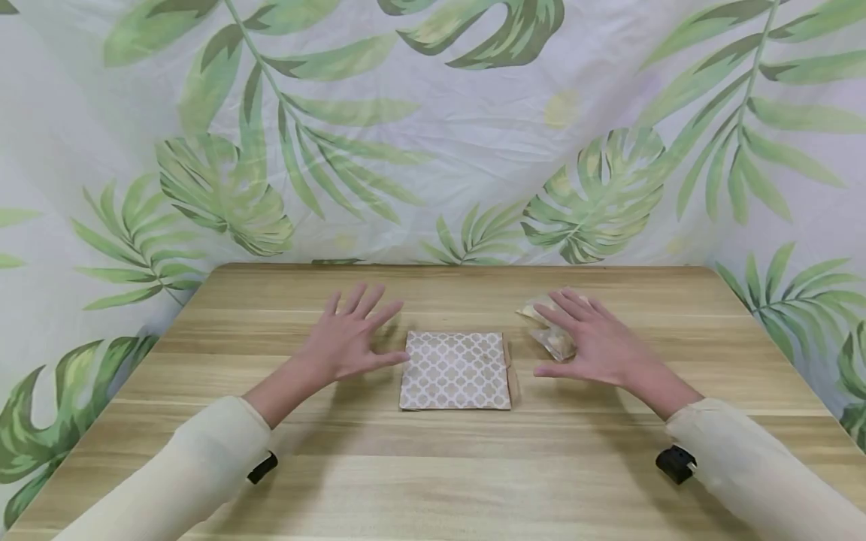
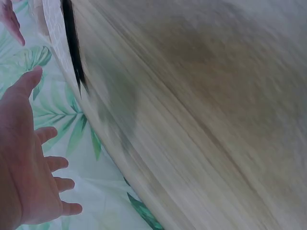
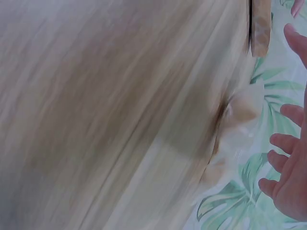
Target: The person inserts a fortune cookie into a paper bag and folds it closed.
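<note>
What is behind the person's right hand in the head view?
Clear plastic packaging on the wooden table; the right hand hides part of it, so its full outline cannot be seen.

Head view: illumination even and diffuse; the lattice print on the packet (image 1: 455, 371) is resolved. Soft-edged shadows of the left arm (image 1: 183, 466) and right arm (image 1: 758, 466) fall on the table (image 1: 446, 481) to either side of the packet. Wrist views: dimmer, hazy; wood grain is soft and smeared.
</note>
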Demonstrator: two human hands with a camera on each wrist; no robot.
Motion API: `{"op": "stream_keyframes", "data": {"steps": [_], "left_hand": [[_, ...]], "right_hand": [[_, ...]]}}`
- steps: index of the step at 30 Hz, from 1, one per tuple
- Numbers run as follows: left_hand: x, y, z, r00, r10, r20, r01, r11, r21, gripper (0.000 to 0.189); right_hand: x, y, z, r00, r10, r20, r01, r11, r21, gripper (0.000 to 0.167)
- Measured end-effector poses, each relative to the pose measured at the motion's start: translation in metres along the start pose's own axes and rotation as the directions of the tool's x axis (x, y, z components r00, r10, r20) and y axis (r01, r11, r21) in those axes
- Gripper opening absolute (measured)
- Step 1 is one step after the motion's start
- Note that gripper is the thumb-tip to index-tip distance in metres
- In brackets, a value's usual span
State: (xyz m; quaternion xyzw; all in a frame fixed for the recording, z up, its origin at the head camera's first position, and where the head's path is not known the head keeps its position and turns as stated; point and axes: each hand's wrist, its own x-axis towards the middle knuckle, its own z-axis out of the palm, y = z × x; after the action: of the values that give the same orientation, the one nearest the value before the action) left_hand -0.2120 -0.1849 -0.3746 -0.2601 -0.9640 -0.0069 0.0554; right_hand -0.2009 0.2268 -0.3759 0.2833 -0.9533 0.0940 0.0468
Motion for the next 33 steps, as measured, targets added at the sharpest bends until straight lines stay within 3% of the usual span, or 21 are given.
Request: {"op": "stream_keyframes", "data": {"steps": [6, 17, 28, 33], "left_hand": [[0.003, 0.009, 0.000, 0.999, 0.033, 0.016, -0.033, 0.999, -0.034, 0.087], [0.009, 0.026, -0.001, 0.992, 0.118, 0.043, -0.115, 0.992, -0.057, 0.086], [0.013, 0.042, 0.005, 0.965, 0.238, 0.107, -0.225, 0.967, -0.123, 0.090], [0.015, 0.048, 0.008, 0.949, 0.275, 0.151, -0.249, 0.953, -0.171, 0.091]], "right_hand": [[0.007, -0.006, 0.004, 1.000, -0.024, -0.015, 0.025, 1.000, 0.012, 0.098], [0.015, -0.016, 0.009, 0.978, -0.152, -0.145, 0.156, 0.988, 0.021, 0.085], [0.018, -0.032, 0.009, 0.991, -0.114, -0.064, 0.124, 0.975, 0.182, 0.073], [0.021, -0.037, 0.013, 0.986, -0.148, -0.080, 0.163, 0.956, 0.243, 0.064]]}}
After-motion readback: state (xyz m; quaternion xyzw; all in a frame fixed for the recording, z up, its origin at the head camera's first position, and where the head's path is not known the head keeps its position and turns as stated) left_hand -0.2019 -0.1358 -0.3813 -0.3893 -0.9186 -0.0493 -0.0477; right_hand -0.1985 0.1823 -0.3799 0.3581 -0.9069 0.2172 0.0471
